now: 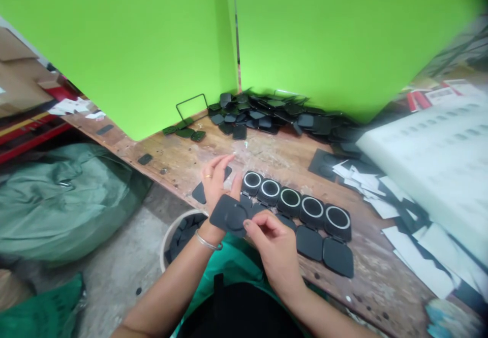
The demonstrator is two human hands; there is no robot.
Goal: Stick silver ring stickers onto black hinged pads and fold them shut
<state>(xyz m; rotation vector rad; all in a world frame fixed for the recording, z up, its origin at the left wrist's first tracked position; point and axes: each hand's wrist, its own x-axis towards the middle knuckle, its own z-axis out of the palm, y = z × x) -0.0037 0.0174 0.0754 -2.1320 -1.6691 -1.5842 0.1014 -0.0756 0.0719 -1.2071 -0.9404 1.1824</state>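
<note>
**Black square pad held over the worktop edge, five open cases in a row**

A flat black square pad with rounded corners and a round recess (230, 215) is held between both hands just above the near edge of the worn wooden worktop (183, 157). The left hand (216, 185) supports it from behind with the fingers spread fairly wide; a ring and a thin metal bangle (208, 243) are worn on that side. The right hand (275, 249) is pinched narrowly on the pad's lower right corner, thumb and forefinger meeting near the recess.

For the handling to go well, it is judged that the pad should be kept flat and steadied by the left hand while only fingertips of the right work at the recess, so that the thin piece is not bent.

Just beyond the hands, five black open hinged cases with white rings (295, 203) are laid touching one another in a slanted row; five rings are counted, and at least two lids lie flat towards the near edge. One loose black square piece (199, 193) lies beside the left hand. A heap of black pieces (267, 114) at the green wall (152, 48) is too tangled to be counted. One white bucket holding black pieces (179, 236) stands on the floor below, and white paper slips (385, 195) are scattered on the right.
</note>
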